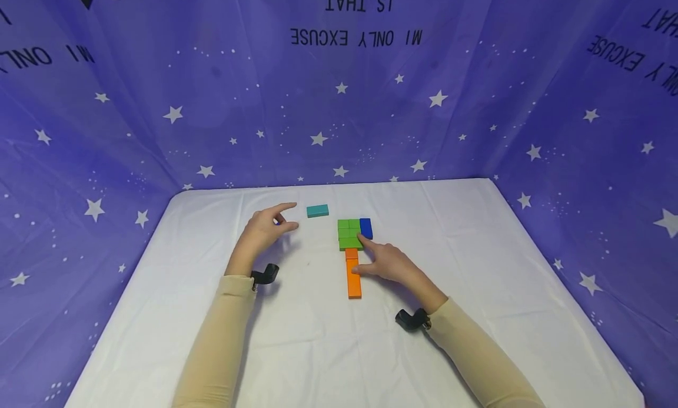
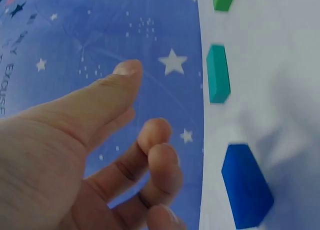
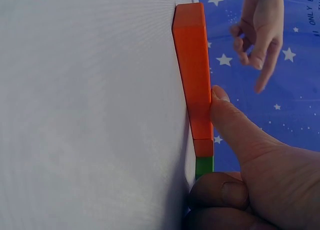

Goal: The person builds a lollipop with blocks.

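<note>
My left hand [image 1: 263,230] hovers at the left with thumb and index finger spread, holding nothing. A blue block [image 2: 245,187] lies on the cloth below it, mostly hidden by the hand in the head view. Beyond the fingertips lies a teal block [image 1: 318,211]. My right hand [image 1: 393,262] rests at a flat arrangement of blocks. Its thumb touches the long orange block [image 1: 354,281], and its index fingertip is on the green blocks [image 1: 345,232]. Between them sits a short orange block [image 1: 351,254]. Another blue block [image 1: 366,228] adjoins the green ones on the right.
A white cloth [image 1: 312,349] covers the table. Purple curtains with stars [image 1: 339,102] stand behind it and along both sides. Each wrist wears a black camera, the left one [image 1: 266,274] and the right one [image 1: 411,320].
</note>
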Available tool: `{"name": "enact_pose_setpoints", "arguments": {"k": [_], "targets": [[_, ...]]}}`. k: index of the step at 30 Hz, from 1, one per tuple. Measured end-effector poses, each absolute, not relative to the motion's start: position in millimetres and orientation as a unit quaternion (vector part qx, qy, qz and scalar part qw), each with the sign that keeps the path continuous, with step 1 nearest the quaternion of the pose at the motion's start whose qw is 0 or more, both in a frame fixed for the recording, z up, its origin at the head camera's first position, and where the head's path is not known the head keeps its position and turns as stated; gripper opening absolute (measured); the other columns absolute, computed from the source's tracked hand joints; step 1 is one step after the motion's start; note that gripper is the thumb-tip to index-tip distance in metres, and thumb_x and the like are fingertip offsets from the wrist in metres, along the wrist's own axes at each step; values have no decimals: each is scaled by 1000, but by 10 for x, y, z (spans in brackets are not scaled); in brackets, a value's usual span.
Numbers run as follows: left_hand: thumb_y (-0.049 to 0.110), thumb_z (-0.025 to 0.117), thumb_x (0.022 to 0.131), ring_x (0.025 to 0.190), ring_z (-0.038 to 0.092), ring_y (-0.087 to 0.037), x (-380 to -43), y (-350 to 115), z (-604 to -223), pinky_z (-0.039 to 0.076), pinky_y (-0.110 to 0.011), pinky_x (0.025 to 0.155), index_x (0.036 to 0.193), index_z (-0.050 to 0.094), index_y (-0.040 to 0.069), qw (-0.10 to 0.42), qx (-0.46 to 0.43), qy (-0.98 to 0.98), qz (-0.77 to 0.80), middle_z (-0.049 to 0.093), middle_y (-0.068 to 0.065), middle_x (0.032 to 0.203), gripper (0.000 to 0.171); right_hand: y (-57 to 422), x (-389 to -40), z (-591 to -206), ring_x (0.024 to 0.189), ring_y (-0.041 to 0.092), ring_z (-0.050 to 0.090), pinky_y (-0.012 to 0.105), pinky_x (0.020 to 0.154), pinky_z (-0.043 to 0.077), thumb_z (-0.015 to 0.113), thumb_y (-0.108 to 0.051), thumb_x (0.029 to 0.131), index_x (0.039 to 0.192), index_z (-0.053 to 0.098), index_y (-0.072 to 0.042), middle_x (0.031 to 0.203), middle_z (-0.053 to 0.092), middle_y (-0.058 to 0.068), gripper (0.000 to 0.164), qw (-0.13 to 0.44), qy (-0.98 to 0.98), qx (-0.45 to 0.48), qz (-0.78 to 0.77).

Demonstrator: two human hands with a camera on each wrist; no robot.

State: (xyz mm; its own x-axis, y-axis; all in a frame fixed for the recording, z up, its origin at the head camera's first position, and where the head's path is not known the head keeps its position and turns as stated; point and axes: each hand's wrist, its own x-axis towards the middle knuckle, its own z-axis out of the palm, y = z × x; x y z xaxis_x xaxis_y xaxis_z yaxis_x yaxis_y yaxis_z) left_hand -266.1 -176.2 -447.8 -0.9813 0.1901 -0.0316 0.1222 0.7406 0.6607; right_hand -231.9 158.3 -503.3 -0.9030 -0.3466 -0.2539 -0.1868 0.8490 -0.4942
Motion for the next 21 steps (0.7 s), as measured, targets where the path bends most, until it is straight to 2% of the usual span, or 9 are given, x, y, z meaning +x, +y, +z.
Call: {"name": "enact_pose_setpoints", "arguments": {"k": [10,15,21], "targets": [[40,73,100,87,58,-26,-2699,-2089,-4669,44,-36,74,156,55,26,43,33,944,325,74,-12,114,61,1576,-2309,-5028,143,45,55,61,116,44,76,-65,89,170,28,-24,162,50,18,103,172,947,-139,-233],[42,71,100,82,60,-25,-2708,-2208,-4756,44,-35,69,156,55,23,34,1,949,315,73,-15,117,61,1590,-2303,-5044,141,44,57,59,115,46,77,-64,89,170,28,-24,160,52,20,103,173,946,-145,-233],[43,71,99,81,65,-25,-2740,-2232,-4812,45,-36,70,155,56,21,29,-15,952,305,73,-16,118,62,1600,-2319,-5057,142,43,57,59,115,46,76,-66,88,170,28,-24,161,50,18,103,169,947,-143,-231]]}}
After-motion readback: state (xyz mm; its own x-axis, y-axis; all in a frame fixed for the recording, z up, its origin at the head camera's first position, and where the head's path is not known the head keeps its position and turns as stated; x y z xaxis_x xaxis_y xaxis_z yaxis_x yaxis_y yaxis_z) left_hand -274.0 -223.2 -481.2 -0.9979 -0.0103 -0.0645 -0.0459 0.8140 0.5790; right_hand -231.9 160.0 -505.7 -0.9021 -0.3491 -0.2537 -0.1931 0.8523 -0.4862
